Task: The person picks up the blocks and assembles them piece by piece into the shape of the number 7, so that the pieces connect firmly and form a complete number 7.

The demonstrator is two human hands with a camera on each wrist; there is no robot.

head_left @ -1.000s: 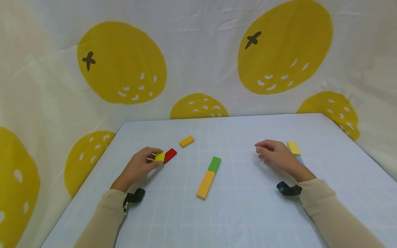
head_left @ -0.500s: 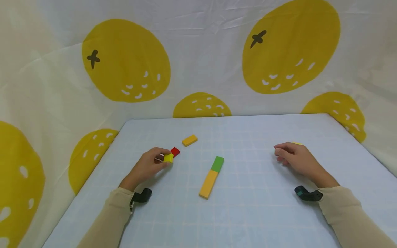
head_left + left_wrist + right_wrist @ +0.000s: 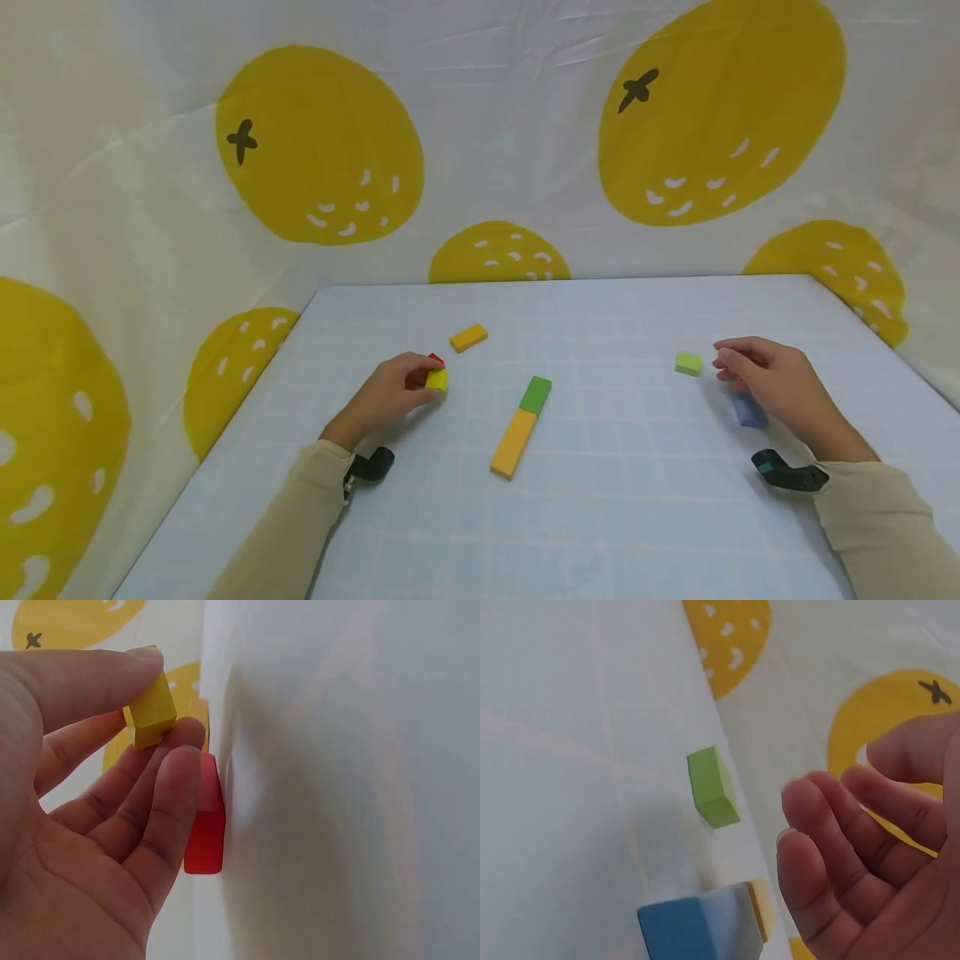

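Observation:
Between thumb and fingertips, my left hand [image 3: 386, 398] pinches a yellow block [image 3: 151, 712] above the table's left half. A red block [image 3: 206, 825] lies beside those fingers, and in the head view most of it is hidden behind the hand and yellow block. My right hand [image 3: 787, 387] hovers on the right with loosely bent fingers and holds nothing. Near its fingertips sits a light green block [image 3: 687, 363]. Partly under the hand is a blue block [image 3: 748, 410]. A pale yellow block [image 3: 761, 909] behind the blue one shows only in the right wrist view.
Mid-table, a green block [image 3: 536, 395] lies end to end with a longer orange block [image 3: 513, 443]. Farther back is another orange block [image 3: 468, 337]. A patterned cloth [image 3: 510, 158] hangs behind the pale gridded table [image 3: 600, 517].
My right hand has moved right, so the light green block now shows. With the yellow block pinched, my left hand has shifted right, covering more of the red block. The head view has turned slightly left.

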